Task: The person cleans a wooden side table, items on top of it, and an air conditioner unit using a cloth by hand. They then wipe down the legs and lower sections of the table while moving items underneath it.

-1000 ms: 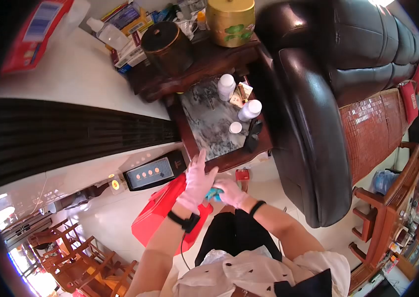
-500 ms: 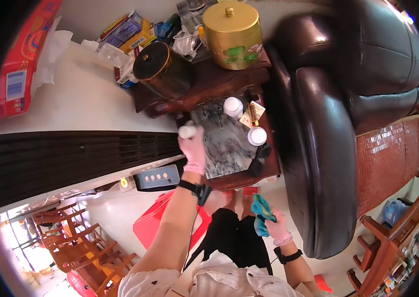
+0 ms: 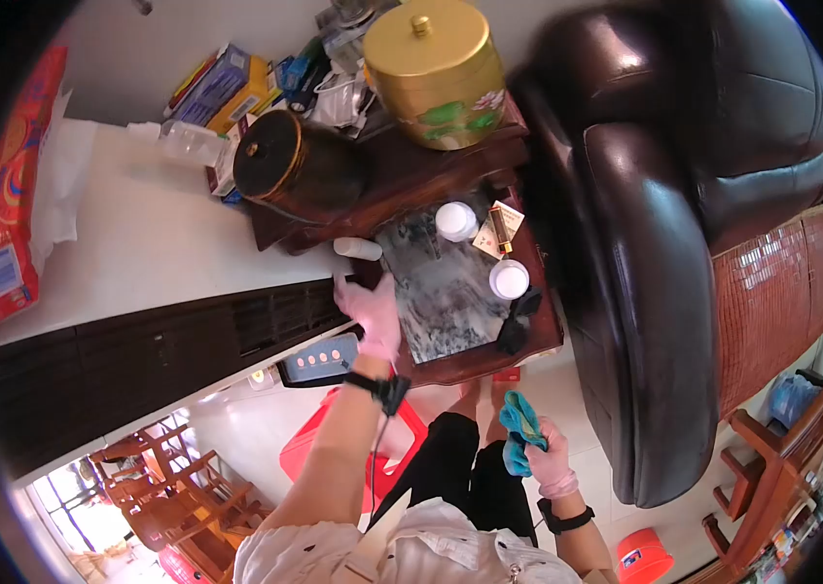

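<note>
My left hand [image 3: 371,313], in a pink glove, is open at the left edge of the small side table, fingers apart and nothing in them. Just beyond its fingertips a small white bottle [image 3: 358,249] lies on its side beside the marble-patterned tabletop [image 3: 441,302]. Two white-lidded jars, one farther back [image 3: 455,222] and one nearer [image 3: 509,279], stand on the table's right half. Between them a gold-and-brown tube [image 3: 501,230] rests on a small card. My gloved right hand [image 3: 552,459] grips a teal cloth [image 3: 521,433] low over my lap.
A gold lidded canister [image 3: 436,73] and a dark lidded pot [image 3: 280,161] stand on the raised back shelf, beside several boxes [image 3: 222,86]. A dark leather sofa [image 3: 635,311] borders the right side. Red plastic bins [image 3: 645,555] are on the floor.
My left hand has let go of the white bottle and drawn back toward me; the bottle now lies on its side. My right hand still holds the cloth. The view has shifted slightly.
</note>
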